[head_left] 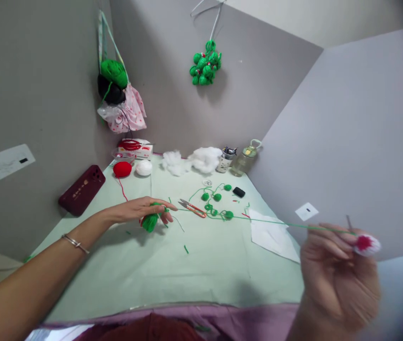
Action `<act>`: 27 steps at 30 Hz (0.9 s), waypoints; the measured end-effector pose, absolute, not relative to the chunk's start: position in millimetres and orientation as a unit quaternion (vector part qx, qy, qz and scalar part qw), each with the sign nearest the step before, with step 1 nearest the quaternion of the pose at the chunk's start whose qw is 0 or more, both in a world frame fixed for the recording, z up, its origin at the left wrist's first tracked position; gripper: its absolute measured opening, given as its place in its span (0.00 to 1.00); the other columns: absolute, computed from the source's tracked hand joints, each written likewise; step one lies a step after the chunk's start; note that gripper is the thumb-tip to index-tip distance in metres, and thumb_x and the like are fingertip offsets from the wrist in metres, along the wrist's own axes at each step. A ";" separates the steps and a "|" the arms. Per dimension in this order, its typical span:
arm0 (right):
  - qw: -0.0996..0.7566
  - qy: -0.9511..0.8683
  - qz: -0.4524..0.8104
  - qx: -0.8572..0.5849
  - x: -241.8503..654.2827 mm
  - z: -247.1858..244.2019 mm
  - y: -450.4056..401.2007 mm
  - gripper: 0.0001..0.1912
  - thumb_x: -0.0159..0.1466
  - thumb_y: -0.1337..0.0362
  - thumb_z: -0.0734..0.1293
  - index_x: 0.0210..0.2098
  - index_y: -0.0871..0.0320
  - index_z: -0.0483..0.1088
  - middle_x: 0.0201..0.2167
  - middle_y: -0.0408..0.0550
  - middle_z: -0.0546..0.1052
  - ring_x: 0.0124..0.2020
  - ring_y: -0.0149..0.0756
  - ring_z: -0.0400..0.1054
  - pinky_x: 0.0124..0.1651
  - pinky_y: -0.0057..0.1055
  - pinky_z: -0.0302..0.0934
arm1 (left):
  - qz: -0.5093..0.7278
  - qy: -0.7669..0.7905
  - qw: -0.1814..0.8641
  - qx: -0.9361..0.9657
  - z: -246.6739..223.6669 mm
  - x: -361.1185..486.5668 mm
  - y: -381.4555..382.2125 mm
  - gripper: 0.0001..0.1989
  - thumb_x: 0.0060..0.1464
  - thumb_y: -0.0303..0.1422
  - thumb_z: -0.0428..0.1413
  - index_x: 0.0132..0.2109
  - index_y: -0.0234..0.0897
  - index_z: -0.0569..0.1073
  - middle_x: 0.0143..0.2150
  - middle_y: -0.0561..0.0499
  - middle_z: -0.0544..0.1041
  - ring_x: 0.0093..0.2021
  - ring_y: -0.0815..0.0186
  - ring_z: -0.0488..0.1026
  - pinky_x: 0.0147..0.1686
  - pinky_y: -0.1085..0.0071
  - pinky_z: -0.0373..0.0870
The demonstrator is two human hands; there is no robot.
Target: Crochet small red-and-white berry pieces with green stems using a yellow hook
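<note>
At the right, my right hand [339,270] is closed on a small crocheted piece [367,245], white with a red centre, and a thin hook [349,223] sticks up beside it. A green yarn strand [275,221] stretches taut from there leftwards across the table. My left hand [147,210] reaches over a green yarn bundle [150,222], fingers extended and somewhat apart, touching the yarn. Just right of its fingertips lie orange-handled snips [192,208]. Several small green crocheted balls [217,197] joined by yarn rest beyond the strand.
A red yarn ball [122,169], white yarn ball [143,167], white stuffing [205,159], a pen cup [224,162] and a bottle [246,160] line the back. A dark red phone [82,190] leans left; a white sheet [272,237] lies right.
</note>
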State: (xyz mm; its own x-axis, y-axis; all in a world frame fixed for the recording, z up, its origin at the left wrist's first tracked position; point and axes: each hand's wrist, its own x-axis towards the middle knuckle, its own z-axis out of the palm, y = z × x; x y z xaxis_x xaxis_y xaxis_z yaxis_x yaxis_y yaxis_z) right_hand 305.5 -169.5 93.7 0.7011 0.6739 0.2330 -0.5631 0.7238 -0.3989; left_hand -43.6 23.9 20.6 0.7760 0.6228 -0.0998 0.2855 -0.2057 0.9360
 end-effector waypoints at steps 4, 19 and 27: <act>0.918 -0.060 0.386 -0.067 298.2 90.4 -162.8 0.08 0.62 0.75 0.71 0.32 0.56 0.72 0.30 0.40 0.73 0.29 0.27 0.71 0.23 0.22 0.72 | 0.242 0.333 0.553 0.724 16.1 -44.9 36.5 0.30 0.66 0.57 0.50 0.60 0.44 0.81 0.49 0.40 0.87 0.43 0.55 0.81 0.40 0.64 0.74; 0.882 0.058 0.436 0.168 319.0 74.3 -163.5 0.26 0.60 0.82 0.62 0.45 0.49 0.78 0.30 0.42 0.73 0.30 0.33 0.68 0.23 0.29 0.62 | 0.427 0.410 0.508 0.625 -4.6 -56.7 79.4 0.22 0.45 0.53 0.69 0.33 0.40 0.75 0.31 0.53 0.76 0.32 0.64 0.70 0.36 0.68 0.68; 0.847 -0.247 0.375 -0.286 285.5 41.8 -136.0 0.18 0.47 0.77 0.79 0.30 0.59 0.70 0.26 0.37 0.67 0.25 0.21 0.62 0.23 0.12 0.63 | 0.363 0.386 0.549 0.647 -1.4 -57.4 60.2 0.18 0.52 0.48 0.67 0.41 0.37 0.80 0.37 0.48 0.81 0.37 0.59 0.76 0.43 0.60 0.75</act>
State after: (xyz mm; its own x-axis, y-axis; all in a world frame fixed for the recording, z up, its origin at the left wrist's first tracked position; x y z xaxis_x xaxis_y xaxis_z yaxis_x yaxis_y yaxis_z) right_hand 285.5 -136.0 41.8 0.5977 0.7754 0.2037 -0.4936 0.5561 -0.6686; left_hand -57.4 60.2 -1.4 0.4388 0.8975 0.0449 0.1016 -0.0992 0.9899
